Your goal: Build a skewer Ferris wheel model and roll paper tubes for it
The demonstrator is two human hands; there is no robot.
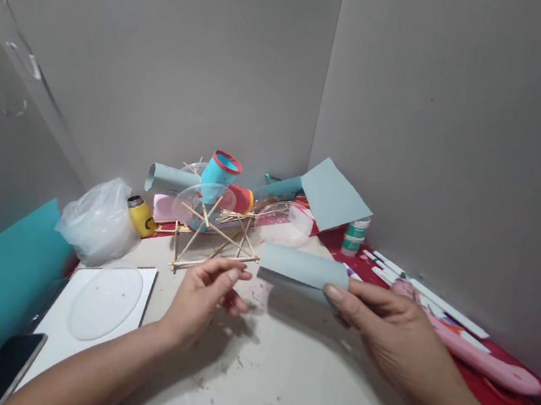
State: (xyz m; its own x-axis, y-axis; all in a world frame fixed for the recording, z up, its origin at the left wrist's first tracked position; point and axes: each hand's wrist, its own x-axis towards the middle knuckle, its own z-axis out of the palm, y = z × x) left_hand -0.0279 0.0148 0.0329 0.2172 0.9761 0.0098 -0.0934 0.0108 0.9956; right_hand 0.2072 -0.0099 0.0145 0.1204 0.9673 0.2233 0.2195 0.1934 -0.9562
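Note:
My right hand (385,315) pinches the right end of a light blue-grey sheet of paper (304,267), which is curled over into a loose roll above the table. Left of that roll, my left hand (210,290) is apart from it, fingers loosely bent and spread, with nothing seen in them. Just behind the left hand stands a frame of thin wooden sticks (213,228). It carries clear plastic discs (204,202), a blue paper cup shape with a red rim (219,176) and a grey paper tube (174,179).
A white plastic bag (100,221) and a yellow bottle (141,216) stand at the left. Nearer lie a white board (135,317) with a clear disc on it, and a phone (3,370). At the right are stacked small tubs (355,236), markers (449,308) and a pink tool (483,357).

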